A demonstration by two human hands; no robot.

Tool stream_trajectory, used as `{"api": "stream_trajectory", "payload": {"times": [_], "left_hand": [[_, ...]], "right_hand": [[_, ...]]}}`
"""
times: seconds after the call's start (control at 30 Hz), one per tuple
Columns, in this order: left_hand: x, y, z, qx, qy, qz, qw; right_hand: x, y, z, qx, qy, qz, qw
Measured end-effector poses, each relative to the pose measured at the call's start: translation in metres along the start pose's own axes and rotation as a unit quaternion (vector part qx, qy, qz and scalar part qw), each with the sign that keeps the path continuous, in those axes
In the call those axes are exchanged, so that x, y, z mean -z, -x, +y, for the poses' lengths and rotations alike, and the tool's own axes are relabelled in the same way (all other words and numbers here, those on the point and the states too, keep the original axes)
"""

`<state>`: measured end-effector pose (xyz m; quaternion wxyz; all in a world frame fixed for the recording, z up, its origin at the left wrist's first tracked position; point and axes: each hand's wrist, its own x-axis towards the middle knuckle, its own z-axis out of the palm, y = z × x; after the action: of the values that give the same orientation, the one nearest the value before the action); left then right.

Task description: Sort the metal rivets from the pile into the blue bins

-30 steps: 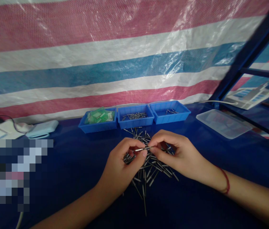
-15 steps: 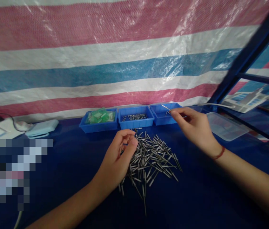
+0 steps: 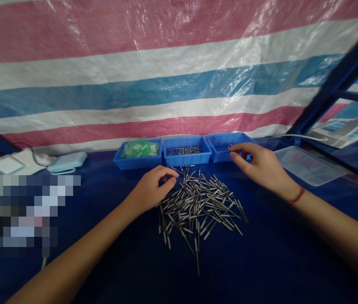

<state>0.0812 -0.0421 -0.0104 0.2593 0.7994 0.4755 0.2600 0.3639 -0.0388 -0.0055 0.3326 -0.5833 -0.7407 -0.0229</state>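
A loose heap of blind rivets lies on the dark blue table. At the heap's upper left edge is my left hand, thumb and forefinger curved with a small gap between the tips. A thin rivet shows just beyond these fingertips; no rivet is seen in the hand. My right hand hovers at the near edge of the right blue bin, thumb and forefinger apart with nothing visible between them. Small metal pieces show in that bin, partly hidden by the fingers. The middle blue bin holds several rivets.
Green packets fill the left blue bin. A clear plastic lid lies at the right, near a blue metal frame. Far left are a light blue case and a white device with a cable. A striped sheet hangs behind.
The rivet between my right fingertips is gone from them, and those fingers have parted. My left hand has shifted slightly left and flattened over the heap's edge. The view has turned slightly.
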Motion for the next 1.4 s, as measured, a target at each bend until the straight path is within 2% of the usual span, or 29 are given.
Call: {"api": "stream_trajectory", "payload": {"times": [0.13, 0.2, 0.53, 0.63, 0.73, 0.83, 1.0, 1.17, 1.33, 1.4], "left_hand": [[0.002, 0.001, -0.003, -0.037, -0.048, -0.073, 0.995], [0.000, 0.003, -0.001, -0.047, -0.062, -0.089, 0.993], [-0.008, 0.007, 0.007, -0.015, -0.091, -0.077, 0.993], [-0.009, 0.007, 0.011, -0.028, -0.043, -0.036, 0.998], [-0.011, 0.009, 0.021, -0.021, 0.037, -0.011, 0.999], [-0.015, 0.014, 0.035, 0.000, 0.100, -0.025, 0.995], [-0.022, 0.022, 0.046, 0.004, 0.142, -0.064, 0.988], [-0.022, 0.023, 0.047, 0.002, 0.143, -0.059, 0.988], [-0.018, 0.021, 0.048, -0.024, 0.118, -0.083, 0.989], [-0.018, 0.021, 0.047, -0.034, 0.110, -0.074, 0.991]], "right_hand": [[-0.001, 0.003, -0.008, 0.029, -0.020, -0.018, 0.999], [-0.001, 0.005, -0.013, 0.051, -0.034, -0.032, 0.998], [-0.003, 0.015, -0.033, 0.145, -0.081, -0.088, 0.982], [-0.004, 0.019, -0.042, 0.138, -0.129, -0.107, 0.976], [-0.005, 0.025, -0.054, 0.102, -0.212, -0.127, 0.964], [-0.004, 0.031, -0.066, 0.062, -0.286, -0.139, 0.946], [-0.002, 0.039, -0.077, 0.037, -0.379, -0.120, 0.917], [-0.002, 0.040, -0.077, 0.032, -0.401, -0.114, 0.908], [0.000, 0.042, -0.077, 0.043, -0.395, -0.102, 0.912], [0.001, 0.042, -0.077, 0.052, -0.391, -0.097, 0.914]]}}
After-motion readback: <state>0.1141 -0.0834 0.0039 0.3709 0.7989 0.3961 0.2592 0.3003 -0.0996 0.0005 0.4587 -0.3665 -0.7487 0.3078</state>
